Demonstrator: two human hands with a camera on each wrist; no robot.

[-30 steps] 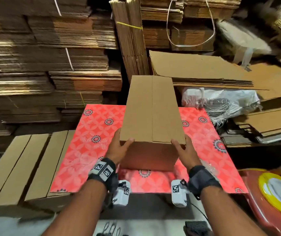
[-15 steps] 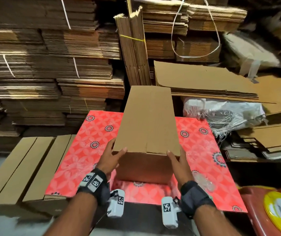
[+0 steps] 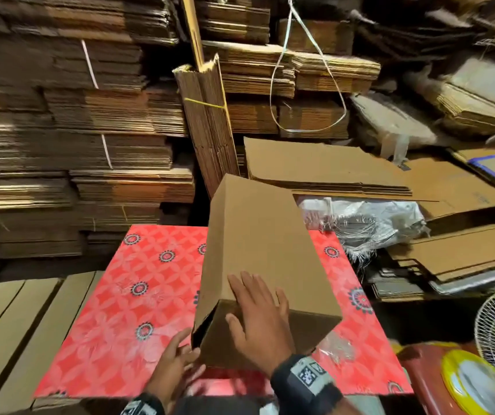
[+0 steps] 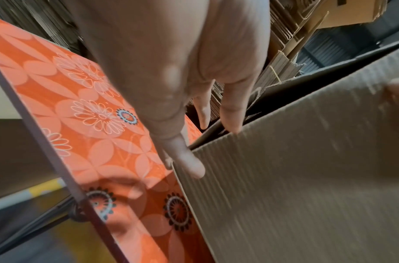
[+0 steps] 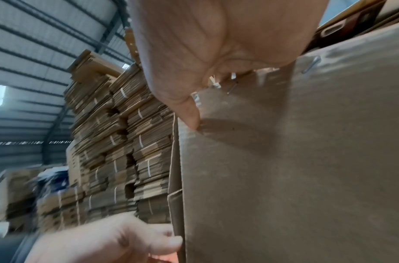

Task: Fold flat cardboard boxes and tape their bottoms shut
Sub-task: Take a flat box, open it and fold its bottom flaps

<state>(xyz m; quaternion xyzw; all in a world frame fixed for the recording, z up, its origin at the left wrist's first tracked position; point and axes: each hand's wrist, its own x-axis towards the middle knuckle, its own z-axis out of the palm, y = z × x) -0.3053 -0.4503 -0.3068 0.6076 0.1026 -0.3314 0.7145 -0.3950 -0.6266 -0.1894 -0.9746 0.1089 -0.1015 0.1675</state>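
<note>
Cardboard stacks (image 3: 90, 130) behind red table (image 3: 126, 310); hands flat, apart, on tilted box (image 3: 264, 250).

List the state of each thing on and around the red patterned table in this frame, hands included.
cardboard box: opened up, tipped on the table, near-end flaps not taped.
right hand: fingers spread flat, pressing the box's near end.
left hand: fingertips at the box's lower left edge; grip unclear.
table: red patterned top, bearing the box.
flat boxes: unfolded, lying left of the table.
</note>
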